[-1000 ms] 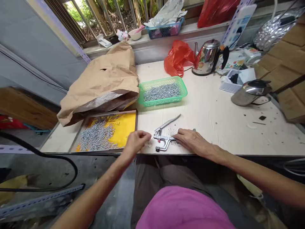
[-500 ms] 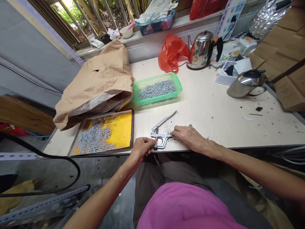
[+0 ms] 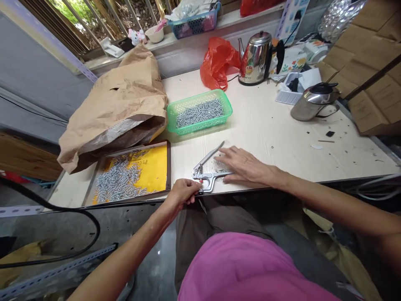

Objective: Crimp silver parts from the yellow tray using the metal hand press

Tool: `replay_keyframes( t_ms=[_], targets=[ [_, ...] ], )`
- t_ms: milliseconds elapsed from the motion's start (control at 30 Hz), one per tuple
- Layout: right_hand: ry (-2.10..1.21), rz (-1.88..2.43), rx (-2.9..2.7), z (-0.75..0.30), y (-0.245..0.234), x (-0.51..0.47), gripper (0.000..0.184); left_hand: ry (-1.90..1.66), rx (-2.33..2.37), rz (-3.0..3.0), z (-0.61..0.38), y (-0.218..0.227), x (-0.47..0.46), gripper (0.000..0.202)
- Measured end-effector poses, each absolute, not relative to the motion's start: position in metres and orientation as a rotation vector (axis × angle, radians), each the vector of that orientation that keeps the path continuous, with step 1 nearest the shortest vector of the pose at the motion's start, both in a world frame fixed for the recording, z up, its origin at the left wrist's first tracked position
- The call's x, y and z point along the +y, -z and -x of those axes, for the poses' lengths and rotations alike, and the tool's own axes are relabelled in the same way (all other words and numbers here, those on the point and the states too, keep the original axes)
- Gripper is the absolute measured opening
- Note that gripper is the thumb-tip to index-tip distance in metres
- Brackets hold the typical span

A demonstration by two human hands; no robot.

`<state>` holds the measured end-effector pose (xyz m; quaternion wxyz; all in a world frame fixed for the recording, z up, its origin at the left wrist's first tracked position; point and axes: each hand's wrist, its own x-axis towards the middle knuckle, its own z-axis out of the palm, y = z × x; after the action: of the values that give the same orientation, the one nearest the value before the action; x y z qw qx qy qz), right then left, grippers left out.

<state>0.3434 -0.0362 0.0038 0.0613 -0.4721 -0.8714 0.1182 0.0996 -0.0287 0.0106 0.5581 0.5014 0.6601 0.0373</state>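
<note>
A metal hand press tool (image 3: 208, 169) with a long lever lies at the near edge of the pale table (image 3: 275, 133). My left hand (image 3: 181, 193) is pinched closed at the tool's jaw, holding something too small to make out. My right hand (image 3: 242, 165) lies flat with fingers spread over the tool's lower handle, its fingertips near the raised lever. A framed yellow tray (image 3: 155, 167) heaped with small metal pieces (image 3: 117, 184) sits to the left. A green basket (image 3: 200, 112) of similar metal pieces stands behind the tool.
A big brown paper sack (image 3: 115, 104) lies at the left rear. A red plastic bag (image 3: 217, 62), a steel kettle (image 3: 255, 58), a steel pot (image 3: 313, 104) and cardboard boxes (image 3: 369, 71) line the back and right. A black cable (image 3: 62, 225) hangs below left.
My left hand moved from above the table down to the tool's jaw at the edge. My right hand slid forward and spread flat over the handle. The camera tilted, shifting everything up-left.
</note>
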Motion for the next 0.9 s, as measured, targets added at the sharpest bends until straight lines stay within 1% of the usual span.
replay_keyframes(
  t_ms=[67,100,167,233,367,500,767,833,900],
  targets=[
    [-0.334,1.406,-2.685,-0.349,-0.001,-0.022,0.09,-0.107,1.562,-1.18,-0.1,-0.011,-0.03,0.025],
    [-0.345,1.383,-2.725,-0.351,0.001,-0.014,0.098,-0.11,1.561,-1.178,-0.1,-0.011,-0.03,0.025],
    [-0.385,1.326,-2.801,-0.352,0.004,-0.002,0.107,-0.11,1.559,-1.175,-0.1,-0.01,-0.031,0.028],
    [-0.405,1.297,-2.837,-0.35,0.006,0.006,0.109,-0.102,1.565,-1.174,-0.1,-0.009,-0.032,0.03],
    [-0.376,1.307,-2.831,-0.346,0.003,0.009,0.104,-0.1,1.578,-1.18,-0.099,-0.008,-0.032,0.031],
    [-0.321,1.31,-2.843,-0.344,-0.002,0.006,0.092,-0.135,1.579,-1.167,-0.099,-0.009,-0.033,0.027],
    [-0.292,1.389,-2.841,-0.339,-0.003,0.001,0.07,-0.127,1.595,-1.218,-0.097,-0.006,-0.037,0.03],
    [-0.307,1.404,-2.844,-0.339,-0.004,0.0,0.065,-0.097,1.62,-1.344,-0.096,-0.008,-0.038,0.028],
    [-0.318,1.401,-2.837,-0.339,-0.004,-0.002,0.06,-0.141,1.692,-1.607,-0.098,-0.013,-0.04,0.024]
  ],
)
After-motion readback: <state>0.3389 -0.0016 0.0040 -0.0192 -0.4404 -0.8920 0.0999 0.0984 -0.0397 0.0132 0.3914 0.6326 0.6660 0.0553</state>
